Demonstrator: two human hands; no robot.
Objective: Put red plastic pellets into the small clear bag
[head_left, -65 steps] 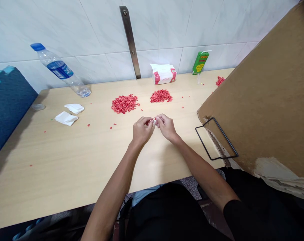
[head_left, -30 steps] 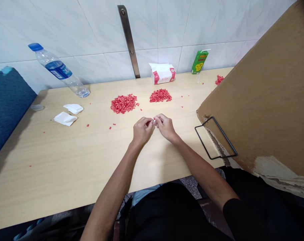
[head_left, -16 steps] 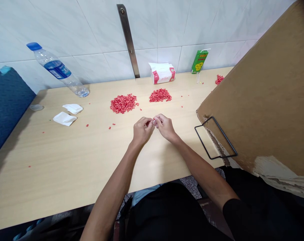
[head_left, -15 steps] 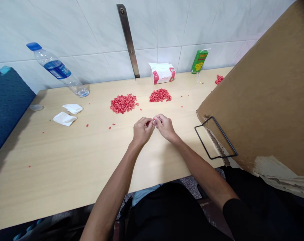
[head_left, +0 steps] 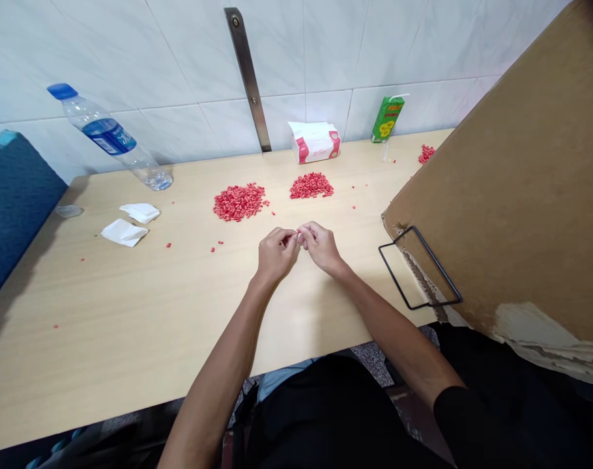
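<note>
My left hand (head_left: pixel 275 251) and my right hand (head_left: pixel 320 246) meet fingertip to fingertip above the table, in front of the red piles. Thumbs and forefingers are pinched together on both. A speck of red shows between the tips, seemingly one small red piece, mostly hidden by the fingers. Beyond the left hand lies a wide pile of small red cylindrical pieces (head_left: pixel 239 201). A smaller pile of the same pieces (head_left: pixel 311 185) lies straight ahead of the hands. Two loose red pieces (head_left: pixel 221 242) rest left of my left hand.
A tilted plastic bottle (head_left: pixel 115 140), folded white tissues (head_left: pixel 124 232), a tissue pack (head_left: pixel 317 142) and a green drink carton (head_left: pixel 387 120) stand or lie toward the tiled wall. On the right, a large cardboard panel (head_left: pixel 511 195) with a black wire handle (head_left: pixel 436 264) partly covers another red pile (head_left: pixel 426 154).
The whole view has shifted very slightly. Both hands stay pinched together in the same place, with only a tiny movement at the fingertips.
</note>
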